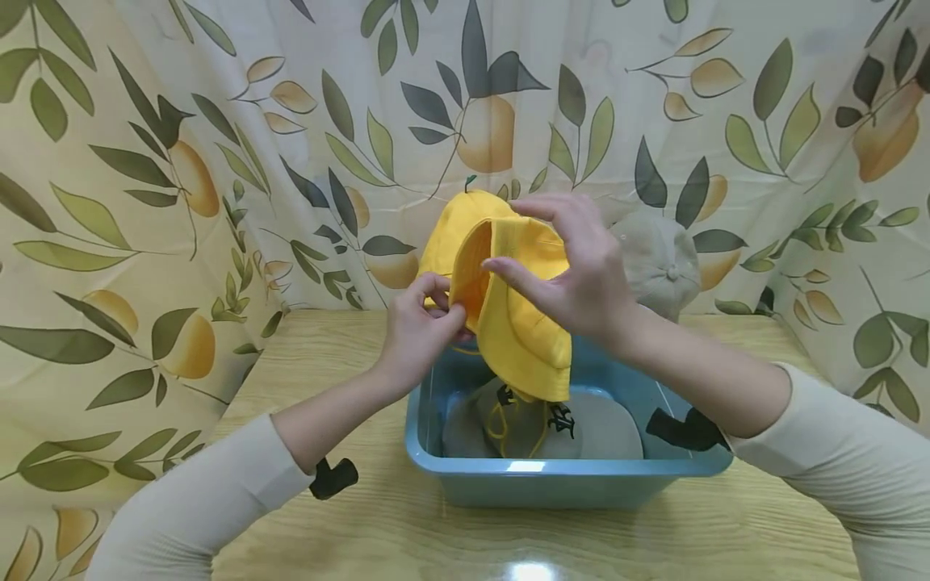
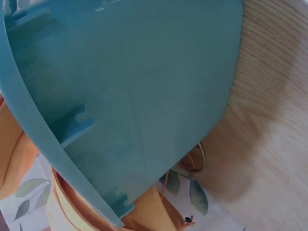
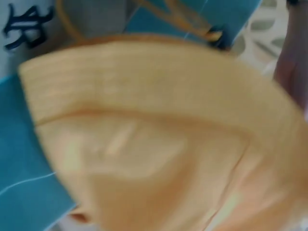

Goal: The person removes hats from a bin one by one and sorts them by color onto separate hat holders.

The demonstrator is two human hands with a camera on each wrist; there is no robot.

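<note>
Above a blue bin, a yellow bucket hat hangs on its side, its opening turned to the left and thin yellow cords dangling below. My left hand pinches the hat's edge between thumb and fingers. Beside the crown is my right hand, thumb and fingers spread apart with a gap between them, overlapping the hat in the head view. The right wrist view is filled by the blurred yellow hat. Inside the bin lie grey caps with dark embroidered lettering.
Behind the held hat stands another yellow hat with a small green tip. A grey cap sits at the back right, partly covered by the right hand. The wooden table meets a leaf-and-fruit patterned curtain.
</note>
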